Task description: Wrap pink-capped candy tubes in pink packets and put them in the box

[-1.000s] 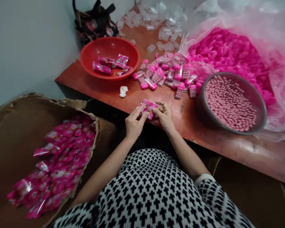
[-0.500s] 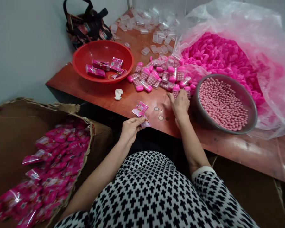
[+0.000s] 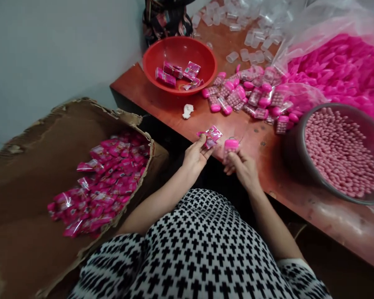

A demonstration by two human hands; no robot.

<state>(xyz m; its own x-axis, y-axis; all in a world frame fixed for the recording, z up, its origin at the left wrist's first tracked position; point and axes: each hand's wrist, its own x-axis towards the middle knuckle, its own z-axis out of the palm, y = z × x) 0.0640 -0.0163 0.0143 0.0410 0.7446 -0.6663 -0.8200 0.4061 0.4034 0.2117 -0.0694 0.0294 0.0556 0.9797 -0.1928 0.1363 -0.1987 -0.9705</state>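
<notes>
L fingers (image 3: 202,140) w/ wrapper (image 3: 215,133), R fingers (image 3: 235,160) w/ bottle (image 3: 231,144) (pink-capped)

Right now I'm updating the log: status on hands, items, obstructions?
Left hand holding pink printed packaging. Right hand gripping pink-capped container. Nothing visible between them; white scrap lies beyond, on the table.

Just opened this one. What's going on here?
A person's left hand holds pink printed packaging over the near edge of the table, while the right hand grips a pink-capped container close beside it. Similar capped containers lie in a pile beyond the hands. The red bowl holds a few printed packs, the grey bowl holds pink pellets, and the cardboard box on the left holds many shiny pink packets.
</notes>
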